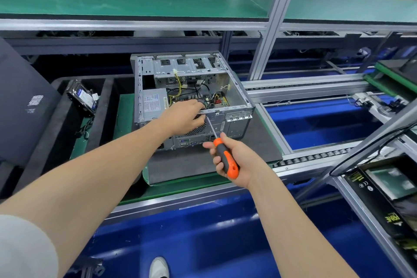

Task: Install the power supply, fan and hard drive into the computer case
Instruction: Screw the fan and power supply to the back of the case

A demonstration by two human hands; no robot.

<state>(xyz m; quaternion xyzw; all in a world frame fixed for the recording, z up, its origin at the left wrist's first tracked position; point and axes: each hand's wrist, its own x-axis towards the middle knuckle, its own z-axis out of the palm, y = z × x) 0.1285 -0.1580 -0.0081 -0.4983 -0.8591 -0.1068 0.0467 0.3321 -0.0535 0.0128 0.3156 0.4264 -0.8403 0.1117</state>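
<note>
Fingertips of the left grip (184, 117) are dipping behind the near rim of the computer case (237, 90), so whether they are pinching anything cannot be told. A dark part is showing just past the knuckles, too blurred to name. Tip of the screwdriver (218, 142) is meeting the rear panel just beside the left thumb, and whether it is sitting in a screw is too fine to make out. Loose wiring (180, 83) is covering much of the board inside.

Case is lying on its side with the open face up, on a dark mat (203, 165) over the green tabletop (126, 117), around the middle of the scene, its rear panel facing the near side. Body is showing bare grey steel. A drive cage (187, 67) is sitting along the far wall. The power supply (153, 102), grey with a pale label, is sitting inside at the near left corner. The hard drive (83, 99) is lying outside the case, well apart to the left, leaning in a black foam tray (67, 124).

Left forearm is reaching in from the near left, fingers curling over the rear rim, thumb lying on the outside by the round vent grille (198, 130). The right grip (230, 158) is wrapping its fingers round the orange-and-black handle, with the shaft slanting up and left toward the rear panel.
</note>
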